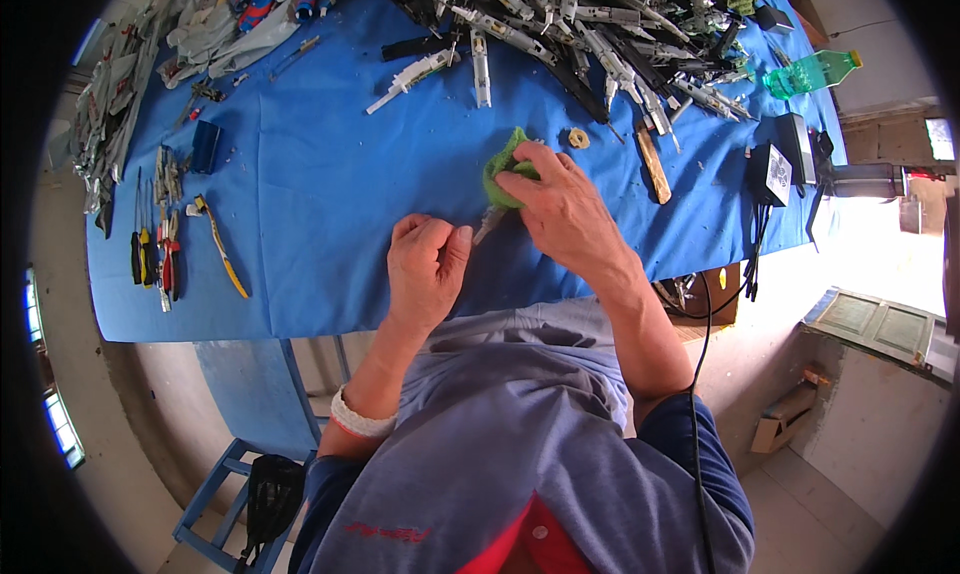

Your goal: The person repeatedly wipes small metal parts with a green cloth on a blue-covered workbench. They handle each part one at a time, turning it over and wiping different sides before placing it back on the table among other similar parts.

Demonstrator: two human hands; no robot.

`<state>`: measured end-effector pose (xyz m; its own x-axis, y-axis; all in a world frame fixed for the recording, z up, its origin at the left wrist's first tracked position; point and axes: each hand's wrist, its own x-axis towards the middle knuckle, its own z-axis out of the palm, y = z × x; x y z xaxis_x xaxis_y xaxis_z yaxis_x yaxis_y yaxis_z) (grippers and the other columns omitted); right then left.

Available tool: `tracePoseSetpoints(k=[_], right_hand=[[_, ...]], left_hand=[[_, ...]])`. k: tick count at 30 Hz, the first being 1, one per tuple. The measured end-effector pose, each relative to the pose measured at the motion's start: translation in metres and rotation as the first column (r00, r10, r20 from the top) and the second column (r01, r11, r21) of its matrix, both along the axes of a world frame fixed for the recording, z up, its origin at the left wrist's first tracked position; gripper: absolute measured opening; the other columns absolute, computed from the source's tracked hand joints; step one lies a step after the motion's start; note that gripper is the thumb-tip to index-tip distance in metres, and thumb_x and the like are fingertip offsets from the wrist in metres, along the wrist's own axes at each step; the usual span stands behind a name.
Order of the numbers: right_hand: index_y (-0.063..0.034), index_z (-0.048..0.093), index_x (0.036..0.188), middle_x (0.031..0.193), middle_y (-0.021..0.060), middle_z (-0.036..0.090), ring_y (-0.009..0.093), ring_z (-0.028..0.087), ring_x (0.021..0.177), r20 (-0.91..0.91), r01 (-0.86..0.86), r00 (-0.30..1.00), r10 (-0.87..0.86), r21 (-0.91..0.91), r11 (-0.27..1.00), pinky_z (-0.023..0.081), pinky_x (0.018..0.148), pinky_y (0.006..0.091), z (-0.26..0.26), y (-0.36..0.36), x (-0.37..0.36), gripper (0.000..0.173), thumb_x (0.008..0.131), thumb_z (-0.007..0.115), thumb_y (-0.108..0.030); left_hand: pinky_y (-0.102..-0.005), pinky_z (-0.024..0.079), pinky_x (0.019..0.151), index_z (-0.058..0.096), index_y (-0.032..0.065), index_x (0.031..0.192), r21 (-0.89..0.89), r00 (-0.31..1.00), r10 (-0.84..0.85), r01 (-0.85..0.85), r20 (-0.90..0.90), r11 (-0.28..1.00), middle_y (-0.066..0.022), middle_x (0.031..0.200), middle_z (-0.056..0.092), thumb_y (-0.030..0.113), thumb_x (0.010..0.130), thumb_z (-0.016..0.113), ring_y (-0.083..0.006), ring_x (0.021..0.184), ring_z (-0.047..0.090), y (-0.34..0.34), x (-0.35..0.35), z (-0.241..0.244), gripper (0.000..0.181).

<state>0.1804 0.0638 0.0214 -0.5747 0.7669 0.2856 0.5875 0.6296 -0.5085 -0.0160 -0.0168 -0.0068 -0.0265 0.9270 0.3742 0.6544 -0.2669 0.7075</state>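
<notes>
My right hand [570,214] grips a green cloth [493,175] over the blue-covered table. From under the cloth sticks a pale, narrow part [489,224], its upper portion hidden by the cloth and my fingers. Close to that part's lower tip is my left hand [426,266], its fingers curled inward and the thumb bent. Whether anything small is inside the left fingers cannot be seen. Just beyond my right hand lies a small tan ring [578,138], and a flat wooden stick [652,165] rests to its right.
White and black mechanical assemblies [585,26] are heaped at the back. Screwdrivers [145,255], red-handled pliers [172,262], a yellow toothbrush [222,247] and a blue container [205,146] lie left. On the right are a green plastic bottle [814,74] and black boxes with cables [771,175].
</notes>
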Motion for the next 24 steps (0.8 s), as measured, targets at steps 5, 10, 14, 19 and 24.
tracePoseSetpoints(k=[5,10,14,19,24], right_hand=[[-0.0067,0.069,0.115,0.122,0.0137,0.059,0.034,0.061,0.104,-0.08,0.071,0.994,-0.072,-0.006,0.997,0.052,0.087,0.0418,0.004,-0.013,0.015,0.04,0.077,0.065,0.008],[-0.0065,0.068,0.112,0.114,0.0114,0.063,0.033,0.063,0.101,-0.066,0.197,0.979,-0.194,0.041,0.98,0.052,0.085,0.041,0.002,-0.035,0.021,0.039,0.075,0.07,0.004],[-0.0072,0.069,0.112,0.113,0.0094,0.064,0.03,0.062,0.101,0.02,0.193,0.981,-0.193,0.031,0.981,0.051,0.085,0.0387,0.007,-0.046,0.016,0.039,0.074,0.073,0.001],[-0.0061,0.068,0.111,0.113,0.0075,0.065,0.03,0.062,0.101,-0.051,0.133,0.991,-0.127,0.138,0.981,0.05,0.088,0.041,0.005,-0.045,0.013,0.039,0.072,0.076,-0.003],[-0.0022,0.07,0.113,0.116,0.0102,0.069,0.032,0.063,0.106,-0.165,0.003,0.986,0.006,0.055,0.998,0.05,0.093,0.0435,0.0,-0.044,0.006,0.039,0.075,0.079,-0.007]], left_hand=[[-0.0404,0.047,0.079,0.05,0.0056,0.071,0.002,1.0,-0.012,0.012,-0.003,1.0,-0.0072,0.06,0.049,0.014,0.097,0.068,-0.0316,0.063,0.053,0.001,-0.001,0.001,0.032],[-0.0394,0.046,0.089,0.058,0.0044,0.073,-0.11,0.988,-0.052,0.068,0.145,0.992,-0.0066,0.062,0.055,0.027,0.103,0.061,-0.0294,0.066,0.055,-0.001,-0.003,0.004,0.038],[-0.0386,0.044,0.095,0.062,0.0037,0.075,-0.286,0.939,-0.026,0.131,0.343,0.949,-0.0069,0.064,0.058,0.03,0.105,0.057,-0.0285,0.068,0.056,-0.004,-0.008,0.004,0.041],[-0.0393,0.045,0.093,0.062,0.0026,0.076,-0.151,0.99,-0.056,0.075,0.13,0.986,-0.0081,0.065,0.06,0.025,0.105,0.057,-0.0291,0.069,0.057,0.002,-0.002,0.005,0.037],[-0.04,0.046,0.09,0.06,0.0024,0.076,-0.093,0.999,-0.018,0.02,0.027,0.995,-0.0084,0.067,0.061,0.021,0.105,0.057,-0.0312,0.068,0.058,0.002,0.003,-0.001,0.035]])
